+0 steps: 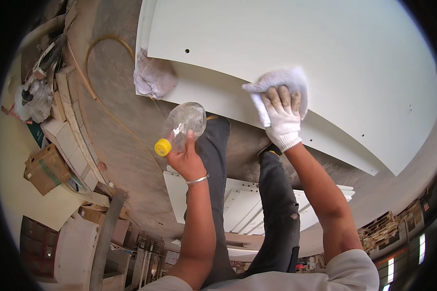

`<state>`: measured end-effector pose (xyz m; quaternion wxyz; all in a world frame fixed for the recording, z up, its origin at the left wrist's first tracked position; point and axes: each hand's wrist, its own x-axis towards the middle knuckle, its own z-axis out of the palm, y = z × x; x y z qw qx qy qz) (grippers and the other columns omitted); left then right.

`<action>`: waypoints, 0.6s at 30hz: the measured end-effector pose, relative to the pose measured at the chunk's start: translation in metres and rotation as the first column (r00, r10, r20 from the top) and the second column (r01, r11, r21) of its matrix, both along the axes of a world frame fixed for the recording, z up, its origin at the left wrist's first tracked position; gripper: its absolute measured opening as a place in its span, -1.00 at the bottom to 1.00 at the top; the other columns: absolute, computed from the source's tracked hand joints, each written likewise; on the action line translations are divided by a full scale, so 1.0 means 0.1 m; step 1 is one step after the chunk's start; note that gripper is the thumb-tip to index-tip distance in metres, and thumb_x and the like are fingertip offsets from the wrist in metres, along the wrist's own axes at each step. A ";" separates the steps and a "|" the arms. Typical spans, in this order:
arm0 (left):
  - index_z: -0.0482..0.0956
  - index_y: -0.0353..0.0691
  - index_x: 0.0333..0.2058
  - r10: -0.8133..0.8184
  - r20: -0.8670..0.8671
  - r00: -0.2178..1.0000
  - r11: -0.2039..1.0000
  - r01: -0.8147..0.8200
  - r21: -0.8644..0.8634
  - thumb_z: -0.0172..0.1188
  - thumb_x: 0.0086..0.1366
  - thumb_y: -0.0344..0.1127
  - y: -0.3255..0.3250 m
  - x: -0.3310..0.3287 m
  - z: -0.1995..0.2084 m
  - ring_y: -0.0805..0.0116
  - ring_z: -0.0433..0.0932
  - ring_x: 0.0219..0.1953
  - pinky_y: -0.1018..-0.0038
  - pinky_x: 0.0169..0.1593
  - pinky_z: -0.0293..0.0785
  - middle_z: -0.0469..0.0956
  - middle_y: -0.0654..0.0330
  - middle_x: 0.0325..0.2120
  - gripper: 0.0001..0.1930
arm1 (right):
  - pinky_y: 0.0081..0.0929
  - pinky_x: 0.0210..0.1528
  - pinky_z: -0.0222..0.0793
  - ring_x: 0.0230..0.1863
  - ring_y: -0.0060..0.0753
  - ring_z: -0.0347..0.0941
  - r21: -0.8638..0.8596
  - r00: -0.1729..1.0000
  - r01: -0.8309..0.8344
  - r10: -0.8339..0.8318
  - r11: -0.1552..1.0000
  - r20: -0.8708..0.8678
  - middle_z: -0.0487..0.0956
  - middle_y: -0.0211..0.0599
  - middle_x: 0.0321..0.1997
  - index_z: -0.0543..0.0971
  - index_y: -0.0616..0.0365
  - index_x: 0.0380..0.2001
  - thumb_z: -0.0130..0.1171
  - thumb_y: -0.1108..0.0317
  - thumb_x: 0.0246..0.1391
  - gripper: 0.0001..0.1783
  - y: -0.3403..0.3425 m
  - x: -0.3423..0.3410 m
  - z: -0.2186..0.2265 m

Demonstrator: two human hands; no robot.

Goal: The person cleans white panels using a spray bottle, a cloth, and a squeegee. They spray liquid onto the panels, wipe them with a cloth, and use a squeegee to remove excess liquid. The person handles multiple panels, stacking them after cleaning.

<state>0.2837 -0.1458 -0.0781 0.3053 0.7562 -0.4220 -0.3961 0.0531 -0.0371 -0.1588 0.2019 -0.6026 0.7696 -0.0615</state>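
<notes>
My left hand (185, 160), bare with a bangle at the wrist, is wrapped round a clear plastic bottle (188, 118). The bottle is tilted, its yellow cap (162, 147) pointing down and to the left. On my right hand (282, 116) is a white knit glove with soiled fingertips. It presses a folded white cloth (289, 81) flat against a large white panel (286, 39), close to the panel's near edge. Another crumpled cloth (153, 77), pale and pinkish, lies at the left corner of the white panel beneath.
A yellowish hose (113, 116) runs over the floor at the left. More white panels (242, 208) lie behind my legs. Along the left stand a cardboard box (47, 168), a plastic bag (33, 101) and stacked boards. Stacked wood (378, 230) stands at the far right.
</notes>
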 end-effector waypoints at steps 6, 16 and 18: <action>0.46 -0.42 0.10 -0.097 0.065 0.993 0.994 0.099 -0.042 0.42 0.33 -0.38 0.20 0.07 -0.05 0.26 0.57 0.06 0.36 0.11 0.57 0.57 0.03 0.04 -0.54 | -0.17 0.64 -0.11 0.58 -0.30 0.10 -0.306 0.928 0.235 -0.120 0.923 0.352 0.38 -0.42 0.47 0.51 -0.03 0.27 0.00 0.29 0.20 -0.45 -1.33 0.81 -0.33; 0.53 -0.46 0.09 -0.450 0.056 0.891 0.879 0.431 0.206 0.49 0.24 -0.43 0.95 -0.01 0.19 0.31 0.60 0.02 0.40 0.13 0.52 0.62 0.07 0.00 -0.51 | 0.09 0.64 -0.28 0.62 -0.05 0.02 0.089 0.863 0.421 -0.368 0.903 -0.345 0.25 -0.17 0.57 0.38 0.07 0.41 0.02 0.29 0.26 -0.37 2.66 -1.52 0.01; 0.54 -0.44 0.09 -0.460 -0.003 0.888 0.859 0.446 0.250 0.52 0.19 -0.47 1.06 -0.10 0.23 0.29 0.60 0.05 0.39 0.17 0.51 0.61 0.07 0.01 -0.49 | 0.06 0.64 -0.40 0.65 -0.04 -0.08 -0.088 0.638 0.679 -0.645 0.729 -0.420 0.21 -0.12 0.59 0.29 0.12 0.47 0.00 0.19 0.33 -0.33 3.06 -1.80 -0.04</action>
